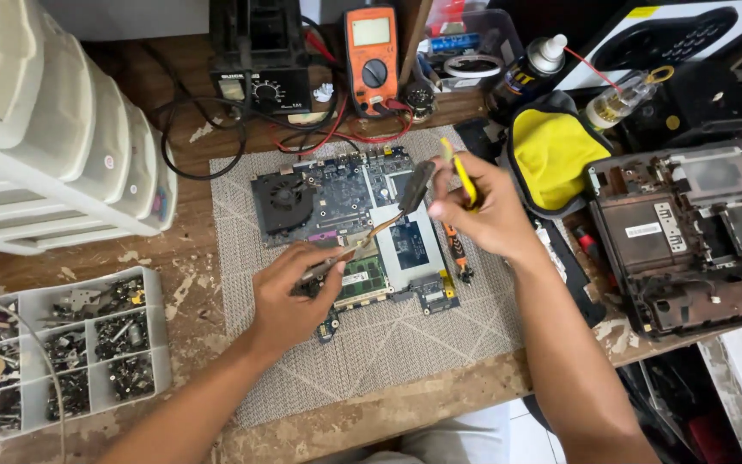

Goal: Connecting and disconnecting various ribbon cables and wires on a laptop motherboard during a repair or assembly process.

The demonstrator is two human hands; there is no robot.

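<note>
A laptop motherboard (349, 206) with a black fan (285, 199) lies on a grey woven mat (371, 344). My left hand (294, 296) pinches the near end of a copper heat pipe (380, 225) that rises off the board, its dark plate end (416, 185) lifted. My right hand (483, 210) holds a yellow-handled screwdriver (457, 170) and also touches the heat pipe's raised end. A second, orange-handled tool (455, 249) lies on the mat just right of the board.
A white compartment tray (62, 344) of screws sits at front left, and white plastic drawers (53, 137) at back left. An orange multimeter (371, 56), a black soldering station (259, 60), bottles (534, 64), a yellow-lined pouch (551, 155) and an opened laptop base (689, 232) stand behind and right.
</note>
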